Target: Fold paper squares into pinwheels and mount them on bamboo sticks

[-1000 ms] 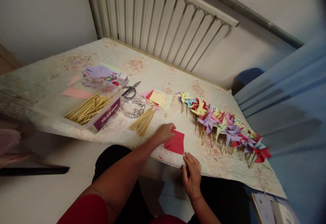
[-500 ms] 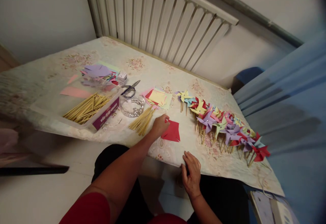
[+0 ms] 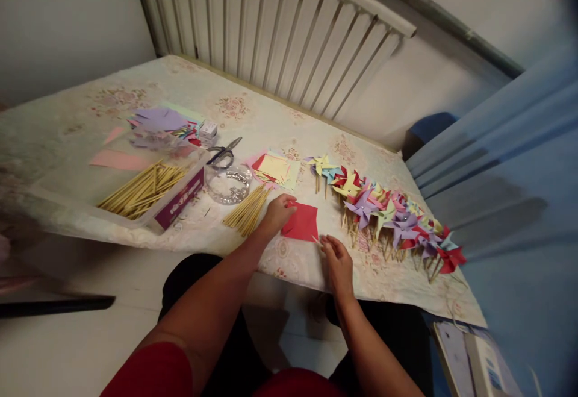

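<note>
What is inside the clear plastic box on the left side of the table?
The plastic box holds a pile of thin wooden sticks lying loose at its right end. The rest looks bare. What lies under the sticks is covered, and the label hides the lower front corner.

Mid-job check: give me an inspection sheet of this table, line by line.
Surface: table under a floral cloth.
Job's things: red paper square lying flat; loose sticks beside it.
Clutter: row of pinwheels, paper stack, scissors, stick box.
Hands: left hand on the square's left edge; right hand at its near corner.
Cables: nothing seen.
Surroundings: radiator, blue curtain.
</note>
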Motion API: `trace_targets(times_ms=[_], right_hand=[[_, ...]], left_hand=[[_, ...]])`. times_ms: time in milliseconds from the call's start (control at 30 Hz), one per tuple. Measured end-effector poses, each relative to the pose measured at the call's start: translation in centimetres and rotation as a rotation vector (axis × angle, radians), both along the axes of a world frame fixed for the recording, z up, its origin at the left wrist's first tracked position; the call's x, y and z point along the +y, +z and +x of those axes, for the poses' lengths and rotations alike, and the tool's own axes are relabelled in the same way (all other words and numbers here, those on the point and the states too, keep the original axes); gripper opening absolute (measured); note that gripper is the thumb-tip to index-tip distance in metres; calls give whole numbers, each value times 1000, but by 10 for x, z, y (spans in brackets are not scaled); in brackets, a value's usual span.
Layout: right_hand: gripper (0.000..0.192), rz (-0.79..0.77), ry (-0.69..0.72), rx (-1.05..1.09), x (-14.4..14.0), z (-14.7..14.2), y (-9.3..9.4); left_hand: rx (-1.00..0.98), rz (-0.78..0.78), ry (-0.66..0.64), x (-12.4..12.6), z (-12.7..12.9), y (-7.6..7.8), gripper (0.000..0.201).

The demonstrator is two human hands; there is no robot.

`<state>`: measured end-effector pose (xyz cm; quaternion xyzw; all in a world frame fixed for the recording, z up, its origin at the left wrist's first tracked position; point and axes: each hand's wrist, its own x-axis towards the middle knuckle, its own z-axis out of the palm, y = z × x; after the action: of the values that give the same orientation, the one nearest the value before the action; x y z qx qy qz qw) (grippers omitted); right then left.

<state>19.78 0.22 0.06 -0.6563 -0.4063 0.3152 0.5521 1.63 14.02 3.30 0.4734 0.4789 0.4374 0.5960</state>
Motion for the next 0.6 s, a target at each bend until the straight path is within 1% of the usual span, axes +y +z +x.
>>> trace_targets(times_ms=[67, 100, 167, 233, 300, 367, 500, 600], right_hand=[[42, -9, -39, 228, 18, -5, 6], [40, -2, -17, 325, 25, -7, 9], [35, 1, 76, 451, 37, -12, 17], [33, -28, 180, 529, 46, -16, 25], [35, -59, 244, 588, 52, -19, 31], [36, -88, 271, 628, 57, -23, 34], [40, -104, 291, 648, 61, -28, 34], [42, -115, 279, 643, 62, -31, 33]], left_hand=[[-101, -24, -3, 0, 0, 2, 28], [-149, -42, -4, 0, 0, 3, 27], [-240, -80, -9, 0, 1, 4, 27], [-305, -110, -16, -1, 2, 5, 28], [-346, -129, -27, -3, 4, 7, 29], [-351, -134, -23, -4, 5, 8, 28], [-303, -121, 1, -5, 5, 10, 28], [-294, -107, -7, -5, 6, 6, 27]])
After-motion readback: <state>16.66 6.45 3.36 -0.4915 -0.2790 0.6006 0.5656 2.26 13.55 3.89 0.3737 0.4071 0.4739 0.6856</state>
